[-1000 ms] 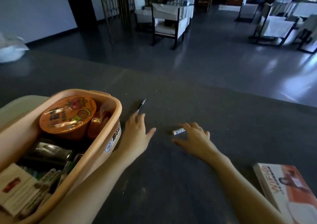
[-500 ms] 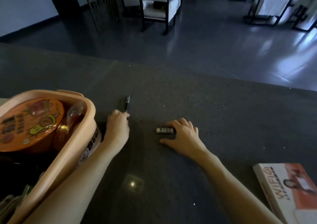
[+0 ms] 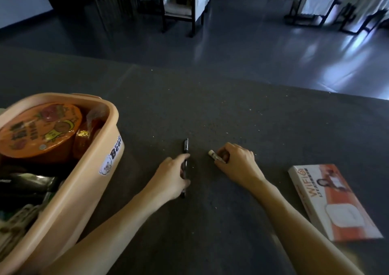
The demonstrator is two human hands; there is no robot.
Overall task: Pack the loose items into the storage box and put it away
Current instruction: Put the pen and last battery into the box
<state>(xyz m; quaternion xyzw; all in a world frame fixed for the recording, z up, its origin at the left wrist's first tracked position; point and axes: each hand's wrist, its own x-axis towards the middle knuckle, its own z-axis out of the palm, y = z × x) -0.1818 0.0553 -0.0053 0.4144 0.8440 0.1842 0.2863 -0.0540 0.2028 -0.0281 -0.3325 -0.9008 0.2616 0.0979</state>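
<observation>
Left of both hands stands the peach storage box (image 3: 92,182), with an orange tub (image 3: 40,131) and packets inside. The left hand (image 3: 170,175) curls its fingers round a black pen (image 3: 186,146) lying on the dark counter (image 3: 210,110). Just beside it, the right hand (image 3: 237,163) pinches a small white stick (image 3: 212,154). Right of that hand lies a flat orange carton (image 3: 332,201).

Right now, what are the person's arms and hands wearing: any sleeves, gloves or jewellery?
The left forearm and right forearm are bare up to the frame edge, with no sleeve in view. The left hand and right hand are ungloved, and no watch, bracelet or ring shows on either. The dim light hides finer marks.
</observation>
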